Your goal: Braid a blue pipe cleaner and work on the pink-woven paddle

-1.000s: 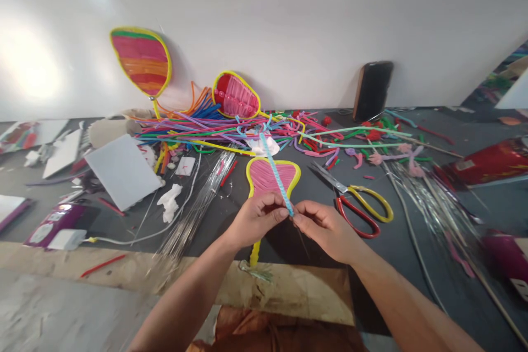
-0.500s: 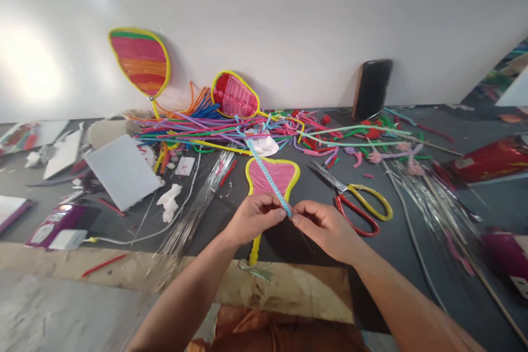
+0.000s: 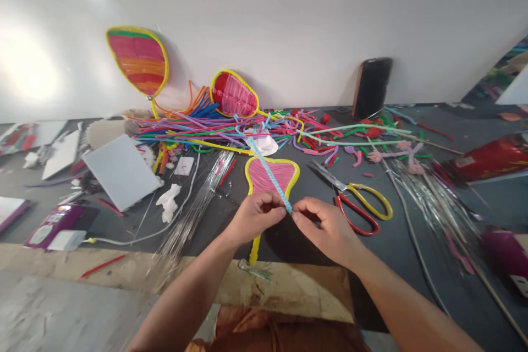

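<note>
A light blue twisted pipe cleaner [image 3: 270, 173] slants up and away from my fingertips. My left hand [image 3: 258, 217] pinches its near end between thumb and forefinger. Against that same end, the thumb and forefinger of my right hand [image 3: 324, 225] are closed in a pinch. Beneath the strip lies a pink fan-shaped piece [image 3: 270, 176] with a yellow fuzzy border. Its yellow handle [image 3: 254, 250] points toward me, and my left hand covers part of the piece. Scissors [image 3: 350, 198] with one red and one yellow handle lie open to the right of my right hand.
Loose coloured pipe cleaners [image 3: 185, 126] are heaped at the back. Two finished fan shapes, one striped [image 3: 140, 60] and one pink and red [image 3: 234, 94], lean on the wall near a phone [image 3: 372, 88]. Thin metal wires [image 3: 193, 212], a white card [image 3: 122, 172] and a cable lie left.
Both hands keep their pinch on the blue pipe cleaner, whose near end has shifted up very slightly. Nothing else on the table has visibly moved.
</note>
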Demonstrator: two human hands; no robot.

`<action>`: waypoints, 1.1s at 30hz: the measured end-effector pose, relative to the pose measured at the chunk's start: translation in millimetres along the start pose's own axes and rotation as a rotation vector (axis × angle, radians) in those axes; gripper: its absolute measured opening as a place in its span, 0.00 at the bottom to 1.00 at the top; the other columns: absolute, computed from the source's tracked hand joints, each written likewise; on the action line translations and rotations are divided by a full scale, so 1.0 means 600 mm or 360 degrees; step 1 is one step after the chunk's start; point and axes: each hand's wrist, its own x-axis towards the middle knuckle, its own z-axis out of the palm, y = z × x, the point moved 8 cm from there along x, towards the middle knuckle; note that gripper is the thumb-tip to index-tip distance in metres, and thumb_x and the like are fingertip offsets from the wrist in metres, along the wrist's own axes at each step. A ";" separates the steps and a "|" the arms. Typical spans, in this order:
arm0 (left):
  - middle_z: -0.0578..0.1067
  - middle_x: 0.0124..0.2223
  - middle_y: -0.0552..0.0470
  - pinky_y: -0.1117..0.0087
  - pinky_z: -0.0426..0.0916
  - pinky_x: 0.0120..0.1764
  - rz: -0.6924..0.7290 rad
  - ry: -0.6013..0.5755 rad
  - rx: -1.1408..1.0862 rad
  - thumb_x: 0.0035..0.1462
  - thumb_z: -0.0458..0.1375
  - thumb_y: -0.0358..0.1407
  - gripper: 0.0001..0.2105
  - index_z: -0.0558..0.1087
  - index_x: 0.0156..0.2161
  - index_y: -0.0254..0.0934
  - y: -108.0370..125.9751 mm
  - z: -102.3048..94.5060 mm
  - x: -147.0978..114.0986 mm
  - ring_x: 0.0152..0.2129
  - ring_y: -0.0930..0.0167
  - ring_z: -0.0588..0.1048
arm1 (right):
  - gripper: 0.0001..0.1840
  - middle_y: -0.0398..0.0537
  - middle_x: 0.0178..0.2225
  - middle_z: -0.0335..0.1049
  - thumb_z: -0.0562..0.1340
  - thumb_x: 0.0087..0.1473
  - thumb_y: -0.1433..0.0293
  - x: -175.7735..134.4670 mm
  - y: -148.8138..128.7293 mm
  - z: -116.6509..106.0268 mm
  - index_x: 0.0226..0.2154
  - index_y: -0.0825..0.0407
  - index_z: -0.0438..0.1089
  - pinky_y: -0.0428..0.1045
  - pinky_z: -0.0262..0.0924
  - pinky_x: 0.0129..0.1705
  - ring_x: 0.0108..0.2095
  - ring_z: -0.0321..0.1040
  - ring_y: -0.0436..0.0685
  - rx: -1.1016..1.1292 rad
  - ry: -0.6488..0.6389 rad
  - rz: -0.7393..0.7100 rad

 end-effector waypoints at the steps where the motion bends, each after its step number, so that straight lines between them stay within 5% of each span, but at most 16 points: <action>1: 0.68 0.24 0.55 0.75 0.57 0.28 -0.0003 0.0006 0.0001 0.44 0.63 0.38 0.10 0.71 0.26 0.32 0.000 0.000 0.000 0.22 0.77 0.63 | 0.07 0.42 0.25 0.67 0.57 0.55 0.68 0.000 -0.002 -0.002 0.29 0.51 0.68 0.43 0.56 0.27 0.27 0.63 0.49 -0.0022 0.0018 -0.0016; 10: 0.64 0.23 0.57 0.75 0.56 0.26 0.0025 -0.0018 0.0068 0.46 0.63 0.42 0.14 0.68 0.25 0.32 0.006 0.001 -0.001 0.22 0.77 0.61 | 0.08 0.41 0.24 0.67 0.57 0.56 0.68 0.001 0.000 0.002 0.27 0.51 0.68 0.43 0.55 0.26 0.25 0.62 0.49 -0.0099 -0.0034 -0.0018; 22: 0.61 0.24 0.57 0.75 0.54 0.26 0.0130 -0.0165 0.0150 0.51 0.59 0.51 0.20 0.67 0.27 0.32 0.014 0.009 -0.006 0.22 0.77 0.58 | 0.08 0.45 0.28 0.66 0.53 0.60 0.70 0.000 -0.022 0.006 0.31 0.49 0.65 0.45 0.58 0.32 0.29 0.64 0.51 -0.0184 -0.0039 -0.0426; 33: 0.67 0.23 0.55 0.74 0.58 0.28 0.0001 -0.0101 -0.0498 0.45 0.67 0.45 0.17 0.71 0.27 0.31 -0.011 0.017 -0.011 0.22 0.77 0.63 | 0.13 0.41 0.23 0.65 0.54 0.60 0.62 -0.002 -0.001 0.011 0.28 0.50 0.64 0.45 0.55 0.27 0.24 0.60 0.49 0.0230 -0.0041 -0.0080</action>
